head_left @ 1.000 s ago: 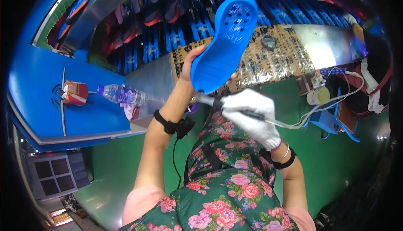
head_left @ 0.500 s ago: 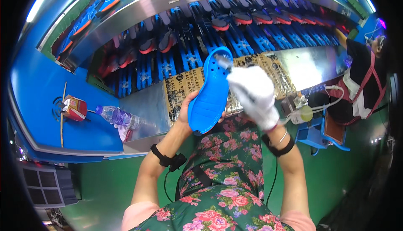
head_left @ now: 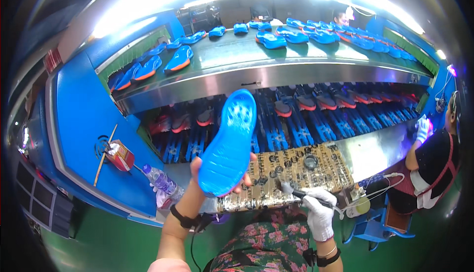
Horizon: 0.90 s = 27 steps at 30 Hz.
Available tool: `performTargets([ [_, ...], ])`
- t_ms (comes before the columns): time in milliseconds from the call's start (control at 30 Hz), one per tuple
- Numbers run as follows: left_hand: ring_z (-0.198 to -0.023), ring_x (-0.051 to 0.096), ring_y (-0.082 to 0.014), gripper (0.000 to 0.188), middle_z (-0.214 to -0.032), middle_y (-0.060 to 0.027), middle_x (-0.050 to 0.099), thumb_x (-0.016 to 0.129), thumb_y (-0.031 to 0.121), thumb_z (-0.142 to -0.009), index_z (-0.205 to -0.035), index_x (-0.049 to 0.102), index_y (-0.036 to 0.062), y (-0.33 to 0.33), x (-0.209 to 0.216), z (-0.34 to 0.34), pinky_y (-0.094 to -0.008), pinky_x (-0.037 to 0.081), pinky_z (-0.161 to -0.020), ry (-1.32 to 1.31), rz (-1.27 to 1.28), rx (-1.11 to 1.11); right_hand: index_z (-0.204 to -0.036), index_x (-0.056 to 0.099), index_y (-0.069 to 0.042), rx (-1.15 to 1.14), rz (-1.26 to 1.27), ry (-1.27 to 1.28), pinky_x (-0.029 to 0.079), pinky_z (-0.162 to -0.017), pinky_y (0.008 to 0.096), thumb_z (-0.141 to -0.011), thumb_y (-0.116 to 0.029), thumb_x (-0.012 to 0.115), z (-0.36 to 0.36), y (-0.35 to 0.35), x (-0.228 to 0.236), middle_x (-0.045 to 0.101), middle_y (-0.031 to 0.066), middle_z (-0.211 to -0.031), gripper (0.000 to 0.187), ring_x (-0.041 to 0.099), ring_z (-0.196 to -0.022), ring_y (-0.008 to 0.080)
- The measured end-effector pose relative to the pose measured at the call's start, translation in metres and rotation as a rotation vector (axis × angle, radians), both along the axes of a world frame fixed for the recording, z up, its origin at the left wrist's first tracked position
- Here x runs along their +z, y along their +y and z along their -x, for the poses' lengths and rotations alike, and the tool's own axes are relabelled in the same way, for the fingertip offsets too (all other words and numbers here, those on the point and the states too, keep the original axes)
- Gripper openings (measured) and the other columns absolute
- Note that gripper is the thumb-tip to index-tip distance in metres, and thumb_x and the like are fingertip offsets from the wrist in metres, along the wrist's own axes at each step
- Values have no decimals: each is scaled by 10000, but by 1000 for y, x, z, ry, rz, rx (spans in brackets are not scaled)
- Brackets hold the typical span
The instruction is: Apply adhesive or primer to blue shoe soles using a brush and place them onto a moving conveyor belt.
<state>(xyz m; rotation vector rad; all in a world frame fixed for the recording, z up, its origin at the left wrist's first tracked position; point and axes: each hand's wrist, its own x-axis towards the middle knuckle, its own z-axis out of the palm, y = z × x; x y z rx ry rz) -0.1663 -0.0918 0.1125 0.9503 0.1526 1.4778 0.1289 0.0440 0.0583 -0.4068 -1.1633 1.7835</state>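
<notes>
Holding one blue sole (head_left: 229, 148) up left of centre, the bare left hand (head_left: 196, 174) has thumb and fingers clamped on its near end. To the right, the gloved right hand (head_left: 320, 215) grips one brush (head_left: 299, 193), bristles apart from the sole. Brushing the sole seems the step in hand; another stroke would call for a steady sole and bristles brought left onto it. Left to right: one red carton (head_left: 121, 159), one bottle (head_left: 164, 180), one taped cardboard sheet (head_left: 276, 166) bearing one dark ring (head_left: 311, 162), one co-worker (head_left: 434, 156) at right.
</notes>
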Motion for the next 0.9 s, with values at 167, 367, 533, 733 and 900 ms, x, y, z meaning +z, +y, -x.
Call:
performTargets([
  [167,-1031,615,-514,1101,-1402,-392,391,546,765,-869,-1538,217,-45,48,120,38,-474,647,-720,-121,-157,199,-966,743,45,46,140,-107,531,-637,254,-801,76,750,11,2,-17,747,119,-918,168,664,-727,136],
  [367,-1458,279,-464,967,-1614,-300,159,455,583,-1012,-1564,8,-72,107,157,133,-540,317,-1203,-732,51,373,-960,749,35,97,69,-117,500,-627,233,-807,65,753,40,-4,-30,734,91,-845,157,657,-702,120],
  [533,-1275,528,-413,699,-1462,-290,403,593,244,-985,-1509,273,-91,104,132,130,-449,500,-1055,-288,89,822,-938,746,7,78,189,-184,431,-513,216,-811,18,770,35,-7,-39,696,46,-739,130,592,-585,90],
  [733,-1131,555,-403,1014,-1324,-285,446,861,211,-710,-1557,313,103,118,148,201,-457,475,-998,1220,-48,2444,-940,749,2,77,175,-183,441,-524,218,-813,24,766,36,-12,-37,696,33,-745,130,595,-604,88],
  [900,-1129,547,-461,1281,-1273,-334,447,893,294,-641,-1631,84,218,133,151,223,-481,490,-986,1476,361,2209,-965,753,34,91,150,-132,522,-640,247,-796,55,777,37,-9,-57,730,76,-834,172,657,-689,127],
])
